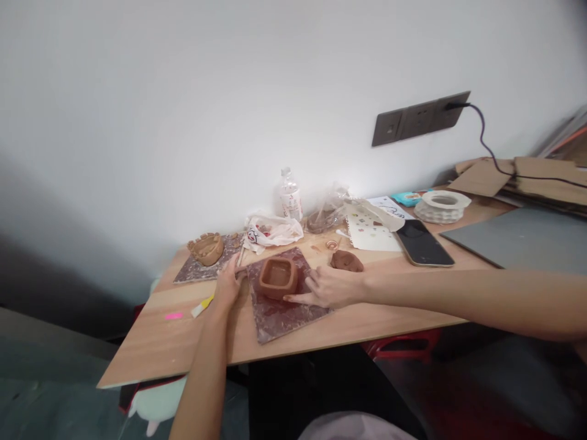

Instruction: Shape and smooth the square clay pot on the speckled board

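Note:
A square, hollow clay pot with rounded corners stands on a dark, clay-smeared board. My right hand lies at the pot's right side, holding nothing visible. Its index finger is stretched out and its tip reaches the pot's lower front corner; the other fingers are bent. At the board's left edge, my left hand has its fingers closed around a small brownish piece whose kind I cannot make out. Behind my right hand sits a lump of brown clay.
A second clay bowl rests on another board at the left. A yellow-and-white brush-like tool and pink strip lie nearby. Along the wall are a plastic bottle, bags and papers. A phone and white ribbed ring are farther right.

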{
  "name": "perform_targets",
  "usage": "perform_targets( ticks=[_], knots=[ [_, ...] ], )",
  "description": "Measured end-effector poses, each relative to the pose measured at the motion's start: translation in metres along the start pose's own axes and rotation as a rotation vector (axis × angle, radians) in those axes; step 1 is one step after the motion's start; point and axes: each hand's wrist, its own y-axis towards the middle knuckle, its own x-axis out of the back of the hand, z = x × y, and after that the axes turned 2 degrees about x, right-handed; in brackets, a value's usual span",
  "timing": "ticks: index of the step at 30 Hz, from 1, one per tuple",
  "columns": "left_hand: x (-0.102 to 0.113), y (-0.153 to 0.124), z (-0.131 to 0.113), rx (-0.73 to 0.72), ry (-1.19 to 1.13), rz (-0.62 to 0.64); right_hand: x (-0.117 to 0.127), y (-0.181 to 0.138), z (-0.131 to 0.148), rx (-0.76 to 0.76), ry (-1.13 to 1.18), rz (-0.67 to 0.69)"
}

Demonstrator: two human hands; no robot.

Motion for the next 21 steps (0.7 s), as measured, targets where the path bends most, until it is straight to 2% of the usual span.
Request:
perform_targets(
  ticks=[4,7,10,12,16,21],
  knots=[
    [0.001,0.000,-0.002,0.007,-0.001,0.008,0.002,-0.019,0.012,0.045,0.128,-0.025],
    [0.001,0.001,-0.003,0.014,-0.004,0.004,0.009,-0.020,0.033,-0.145,0.204,-0.045],
    [0.001,0.002,-0.006,0.025,-0.010,0.003,0.017,0.000,0.056,-0.402,0.274,-0.006],
    [0.002,0.001,-0.008,0.031,-0.010,0.002,0.023,0.020,0.066,-0.506,0.330,0.039],
    [0.002,-0.001,-0.010,0.034,-0.007,-0.001,0.032,0.053,0.073,-0.596,0.406,0.112],
    [0.003,-0.001,-0.009,0.024,-0.007,0.005,0.038,0.068,0.076,-0.701,0.449,0.179]
  ],
)
